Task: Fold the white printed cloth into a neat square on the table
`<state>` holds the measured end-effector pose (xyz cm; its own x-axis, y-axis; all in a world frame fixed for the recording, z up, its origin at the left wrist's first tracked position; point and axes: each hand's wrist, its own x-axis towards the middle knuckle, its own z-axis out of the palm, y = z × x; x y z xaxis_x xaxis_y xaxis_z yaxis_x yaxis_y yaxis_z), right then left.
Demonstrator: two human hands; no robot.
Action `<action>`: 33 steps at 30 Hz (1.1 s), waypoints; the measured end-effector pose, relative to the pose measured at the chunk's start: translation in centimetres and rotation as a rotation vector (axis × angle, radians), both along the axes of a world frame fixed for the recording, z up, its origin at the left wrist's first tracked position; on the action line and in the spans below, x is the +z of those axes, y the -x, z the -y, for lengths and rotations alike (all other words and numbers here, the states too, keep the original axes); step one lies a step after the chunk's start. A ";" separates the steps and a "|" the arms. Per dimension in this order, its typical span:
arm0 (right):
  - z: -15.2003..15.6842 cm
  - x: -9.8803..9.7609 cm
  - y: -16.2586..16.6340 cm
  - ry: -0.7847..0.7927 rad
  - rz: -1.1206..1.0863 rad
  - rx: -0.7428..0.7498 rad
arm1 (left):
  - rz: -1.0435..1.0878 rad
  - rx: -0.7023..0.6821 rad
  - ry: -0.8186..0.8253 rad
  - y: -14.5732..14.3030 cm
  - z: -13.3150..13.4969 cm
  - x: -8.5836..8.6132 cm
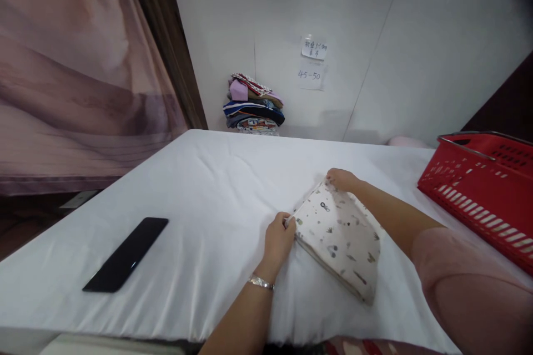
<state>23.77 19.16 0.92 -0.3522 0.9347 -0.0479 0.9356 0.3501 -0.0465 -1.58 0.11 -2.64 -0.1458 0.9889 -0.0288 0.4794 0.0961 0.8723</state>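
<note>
Viewed remotely, my left hand (280,238) and right hand (343,179) pinch the ends of the printed cloth's (341,244) far-left edge, near the table's (187,188) front edge, right of centre; even tension should, I judge, keep its layers aligned.

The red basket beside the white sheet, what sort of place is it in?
Probably an indoor room, perhaps a small workroom: folded clothes are piled by the wall, handwritten notes are stuck on it, and a pink curtain hangs at one side.
</note>
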 end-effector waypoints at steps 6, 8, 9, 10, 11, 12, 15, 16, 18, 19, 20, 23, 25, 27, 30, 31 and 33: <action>0.7 0.1 -0.2 0.006 0.000 -0.013 | 0.003 -0.009 0.015 0.0 0.0 0.2; 0.9 0.0 -0.5 -0.005 -0.017 -0.033 | 0.006 -0.012 0.013 0.0 0.0 0.2; 0.9 -0.1 -0.6 -0.016 -0.028 -0.045 | 0.006 -0.011 0.010 0.0 0.0 0.2; 0.9 -0.2 -0.7 -0.028 -0.039 -0.059 | 0.005 -0.012 0.006 0.0 0.0 0.2; 0.9 -0.2 -0.8 -0.042 -0.051 -0.076 | 0.004 -0.012 0.003 0.0 0.0 0.2; 0.9 -0.3 -0.9 -0.053 -0.062 -0.093 | 0.001 -0.012 0.000 0.0 0.0 0.2; 0.9 -0.1 -1.0 -0.068 -0.083 -0.141 | -0.005 -0.013 -0.006 0.0 0.0 0.3; 0.9 0.0 -0.9 -0.067 -0.085 -0.151 | -0.005 -0.011 -0.006 0.0 0.0 0.3; 1.1 0.2 -0.8 -0.068 -0.094 -0.170 | 0.000 -0.012 -0.002 0.0 0.0 0.3; 1.2 0.3 -0.8 -0.072 -0.102 -0.179 | 0.003 -0.013 0.003 0.0 0.0 0.3; 1.3 0.3 -0.7 -0.077 -0.112 -0.188 | 0.005 -0.012 0.007 0.0 0.0 0.3; 1.5 -0.2 -0.7 -0.096 -0.149 -0.218 | 0.012 -0.015 0.006 0.0 0.0 0.4; 1.4 -0.6 -0.7 -0.109 -0.176 -0.242 | 0.011 -0.019 0.004 0.1 0.0 0.5; 1.2 -1.0 -0.9 -0.121 -0.203 -0.262 | 0.013 -0.020 0.006 0.1 0.0 0.5; 0.8 -1.2 -1.2 -0.141 -0.248 -0.276 | 0.019 -0.017 0.007 0.1 0.0 0.4; 0.7 -1.2 -1.3 -0.149 -0.264 -0.278 | 0.019 -0.015 0.005 0.1 0.0 0.3; 0.4 -1.1 -1.4 -0.158 -0.291 -0.288 | 0.012 -0.016 0.002 0.1 -0.1 0.2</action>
<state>25.20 18.78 -0.16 -0.0542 0.9846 0.1660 0.9519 0.1011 -0.2892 -1.66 0.17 -2.39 -0.1298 0.9910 -0.0327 0.4705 0.0906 0.8777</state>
